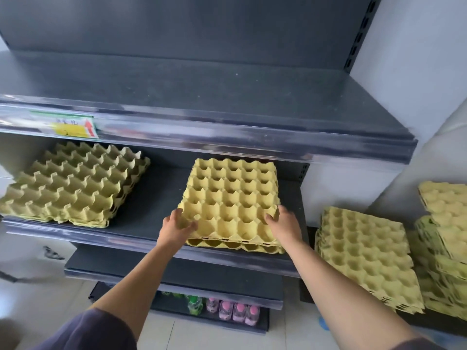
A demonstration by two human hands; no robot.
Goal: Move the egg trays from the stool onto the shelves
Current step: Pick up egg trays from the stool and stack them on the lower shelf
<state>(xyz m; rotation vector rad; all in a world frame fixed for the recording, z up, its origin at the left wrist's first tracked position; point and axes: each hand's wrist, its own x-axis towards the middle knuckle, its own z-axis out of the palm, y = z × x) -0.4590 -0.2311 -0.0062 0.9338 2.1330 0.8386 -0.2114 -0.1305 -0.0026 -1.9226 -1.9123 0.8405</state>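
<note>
Egg trays point(231, 198) on shelf point(141, 218), gripped between left hand point(177, 224) and right hand point(283, 223).

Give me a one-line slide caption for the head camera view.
Left hand and right hand hold a stack of egg trays on the shelf; more stacks wait at right.
</note>
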